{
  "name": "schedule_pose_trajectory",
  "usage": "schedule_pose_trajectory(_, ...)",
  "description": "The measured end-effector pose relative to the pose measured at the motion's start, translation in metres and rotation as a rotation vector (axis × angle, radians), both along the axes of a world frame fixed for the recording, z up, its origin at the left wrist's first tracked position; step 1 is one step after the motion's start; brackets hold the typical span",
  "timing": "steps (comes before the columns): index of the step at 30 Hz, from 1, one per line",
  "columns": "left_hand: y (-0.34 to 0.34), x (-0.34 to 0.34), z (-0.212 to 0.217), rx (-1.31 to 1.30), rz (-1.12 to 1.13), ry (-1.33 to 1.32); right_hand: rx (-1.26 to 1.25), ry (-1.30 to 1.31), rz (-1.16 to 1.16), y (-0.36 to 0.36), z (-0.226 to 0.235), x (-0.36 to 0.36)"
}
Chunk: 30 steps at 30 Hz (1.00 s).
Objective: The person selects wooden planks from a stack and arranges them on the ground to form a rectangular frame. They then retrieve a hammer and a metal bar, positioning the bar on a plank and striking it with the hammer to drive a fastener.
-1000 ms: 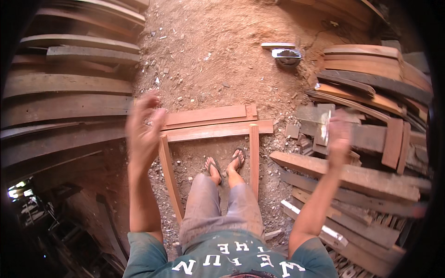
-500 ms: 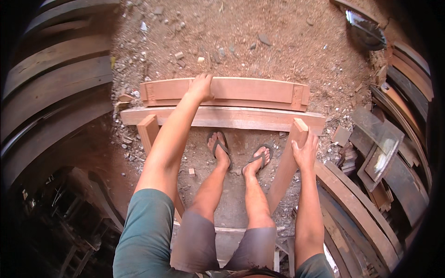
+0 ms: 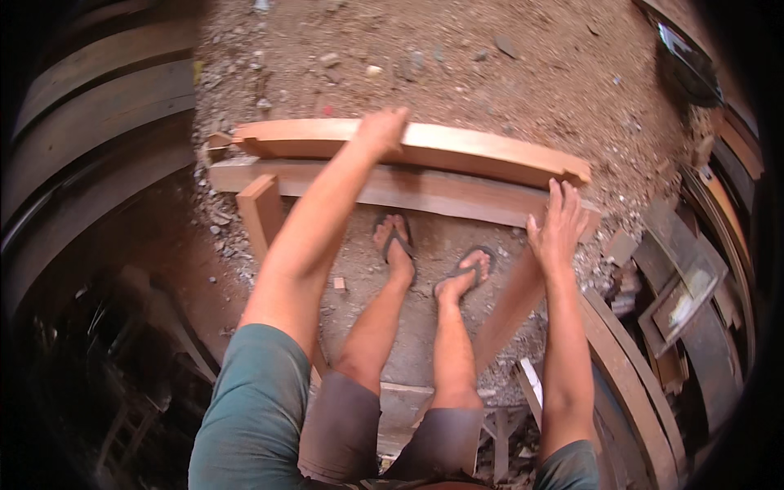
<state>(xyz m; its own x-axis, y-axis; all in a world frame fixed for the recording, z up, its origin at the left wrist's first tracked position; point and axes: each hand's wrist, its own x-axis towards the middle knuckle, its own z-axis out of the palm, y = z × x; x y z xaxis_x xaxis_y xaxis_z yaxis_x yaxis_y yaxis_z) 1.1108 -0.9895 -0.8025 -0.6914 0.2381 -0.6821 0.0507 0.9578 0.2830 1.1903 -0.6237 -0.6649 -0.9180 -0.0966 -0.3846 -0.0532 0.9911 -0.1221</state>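
Observation:
My left hand [image 3: 382, 133] is closed over the top of a reddish wooden beam [image 3: 482, 151], a little left of its middle. The beam has notched ends and lies across a rough support plank [image 3: 457, 194], tilted slightly down to the right. Near the beam's right end, my right hand [image 3: 560, 222] has its fingers stretched out, fingertips at the lower edge of the beam. Under that hand, the top of a slanting wooden rail [image 3: 513, 310] is hidden. A second rail [image 3: 260, 214] ends at the plank's left part, beside my left forearm.
My sandalled feet [image 3: 394, 237] stand between the two rails. A small wood block [image 3: 340, 283] lies on the dirt ground. Dark boards [image 3: 106, 106] are stacked at the left. Planks [image 3: 629, 367] and a framed panel [image 3: 682, 290] lean at the right.
The beam has been turned, so a plain narrow face now shows instead of the wider jointed side. My right hand has moved from the rail up to the beam's right end.

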Motion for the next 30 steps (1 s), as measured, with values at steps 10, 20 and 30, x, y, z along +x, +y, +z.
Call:
schedule_pose_trajectory(10,0.009,0.060,0.067,0.001,0.043,0.204,-0.011,-0.384,0.309,-0.033,-0.044,-0.066)
schedule_pose_trajectory(20,0.034,0.108,0.116,-0.005,0.103,0.376,-0.062,-0.273,0.346,-0.018,0.013,-0.031)
schedule_pose_trajectory(30,0.055,0.108,0.106,0.040,0.035,0.234,0.086,-0.229,0.158,0.006,0.000,0.012)
